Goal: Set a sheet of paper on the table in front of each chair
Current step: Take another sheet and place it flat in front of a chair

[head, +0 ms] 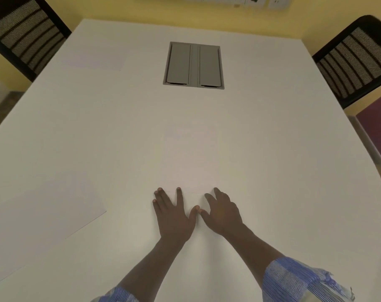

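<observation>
Several white sheets of paper lie on the white table (272,149). One faint sheet (190,162) lies in the middle, its near edge at my fingertips. My left hand (174,214) and my right hand (223,213) rest flat on the table with fingers spread, thumbs touching, fingertips on that near edge. Another sheet (39,219) lies at the near left. A further sheet (93,56) lies at the far left, before the left chair (24,33). A faint sheet (257,46) seems to lie at the far right, near the right chair (357,59).
A grey cable hatch (193,65) with two lids is set into the table at the far centre. A yellow wall with white sockets (235,0) stands behind the table. Black mesh-backed chairs flank the far corners.
</observation>
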A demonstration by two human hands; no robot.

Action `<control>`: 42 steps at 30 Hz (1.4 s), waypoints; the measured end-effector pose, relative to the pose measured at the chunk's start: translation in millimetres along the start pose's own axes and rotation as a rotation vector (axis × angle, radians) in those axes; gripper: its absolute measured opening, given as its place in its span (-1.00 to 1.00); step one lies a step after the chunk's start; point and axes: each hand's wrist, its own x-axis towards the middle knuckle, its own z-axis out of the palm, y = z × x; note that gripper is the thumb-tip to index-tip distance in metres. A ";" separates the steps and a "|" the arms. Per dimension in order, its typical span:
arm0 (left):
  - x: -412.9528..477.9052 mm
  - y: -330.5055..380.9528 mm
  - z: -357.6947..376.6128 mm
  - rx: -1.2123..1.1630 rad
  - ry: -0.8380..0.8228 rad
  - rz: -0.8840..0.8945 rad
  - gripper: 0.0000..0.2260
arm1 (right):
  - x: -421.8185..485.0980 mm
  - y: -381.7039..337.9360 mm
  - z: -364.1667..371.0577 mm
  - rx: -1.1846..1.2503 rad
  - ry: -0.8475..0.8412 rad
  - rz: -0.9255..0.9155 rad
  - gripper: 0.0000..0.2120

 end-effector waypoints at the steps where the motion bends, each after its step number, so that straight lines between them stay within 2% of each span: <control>1: 0.5 0.0 1.8 0.004 0.015 0.008 -0.22 | 0.5 0.1 1.2 0.002 0.002 0.000 -0.43; 9: 7.4 2.9 -0.1 -0.045 0.042 0.031 -0.24 | 5.2 1.2 0.3 0.002 0.000 -0.013 -0.49; 13: 21.3 7.8 -8.9 -0.300 0.091 0.023 -0.22 | 6.0 2.5 -0.7 0.012 0.000 -0.018 -0.49; 16: 42.8 9.3 -22.2 -0.653 0.158 -0.131 -0.20 | 7.6 3.1 -1.8 0.023 -0.012 -0.009 -0.49; 20: 82.5 2.1 -35.7 -0.876 0.081 -0.379 -0.22 | 9.1 4.2 -2.3 0.033 -0.024 -0.002 -0.51; 21: 91.2 -0.3 -39.0 -0.872 0.053 -0.434 -0.22 | 9.0 4.4 -2.2 0.036 -0.028 -0.001 -0.51; 23: 102.1 -3.1 -42.9 -0.688 0.010 -0.481 -0.23 | 9.3 4.6 -1.5 0.043 -0.023 -0.001 -0.51; 26: 94.9 5.2 -42.5 -0.422 -0.061 -0.389 -0.26 | 9.6 4.8 -1.0 0.045 -0.019 -0.003 -0.50; 32: 62.4 31.9 -20.5 -0.275 -0.127 -0.257 -0.15 | 8.6 8.1 -1.0 0.030 -0.021 -0.020 -0.46; 35: 58.0 39.8 -18.2 -0.320 -0.119 -0.247 -0.10 | 7.8 7.7 -1.3 0.030 -0.015 -0.033 -0.47; 38: 65.0 42.1 -25.9 -0.501 -0.063 -0.269 -0.08 | 7.4 7.2 -1.9 0.038 -0.020 -0.034 -0.47; 42: 91.8 29.8 -43.1 -0.796 0.041 -0.433 -0.14 | 8.6 9.5 -3.7 0.015 -0.030 -0.045 -0.47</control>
